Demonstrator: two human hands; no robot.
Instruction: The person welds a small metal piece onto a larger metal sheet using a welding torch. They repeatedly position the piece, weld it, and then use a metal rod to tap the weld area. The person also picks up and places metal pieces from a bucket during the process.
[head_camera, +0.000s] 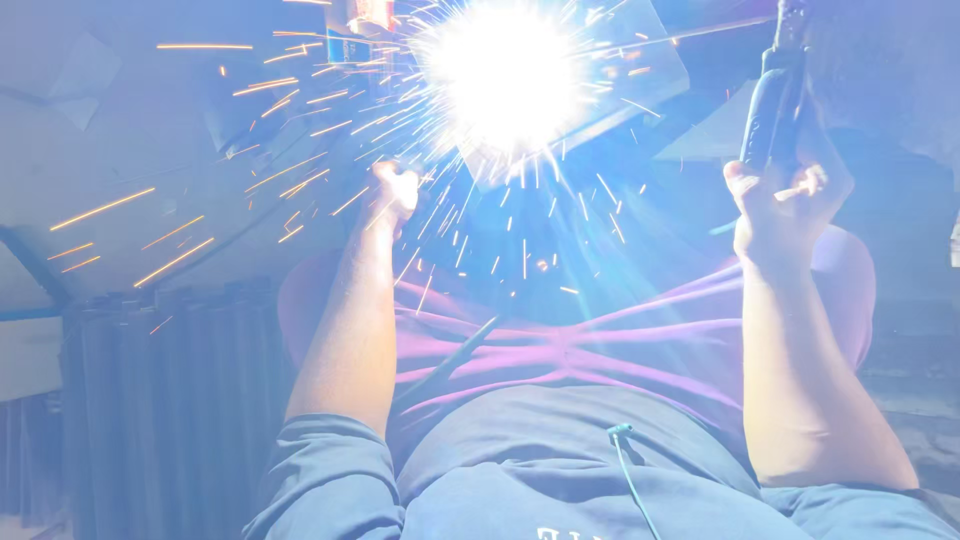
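white welding glare (505, 75) throws sparks; right hand (785, 205) grips dark electrode holder (772, 100); left hand (395, 190) clenched, contents unclear.

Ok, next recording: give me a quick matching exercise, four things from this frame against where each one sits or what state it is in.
Things:
1. right hand
2. left hand
3. welding flash
4. row of dark metal bars

Places or states:
A. lower left of the frame, standing upright
B. top centre, throwing orange sparks outward
C. wrapped around a dark welding holder
D. closed in a fist just below and left of the glare; what it grips cannot be made out

Pairs: 1-C, 2-D, 3-B, 4-A
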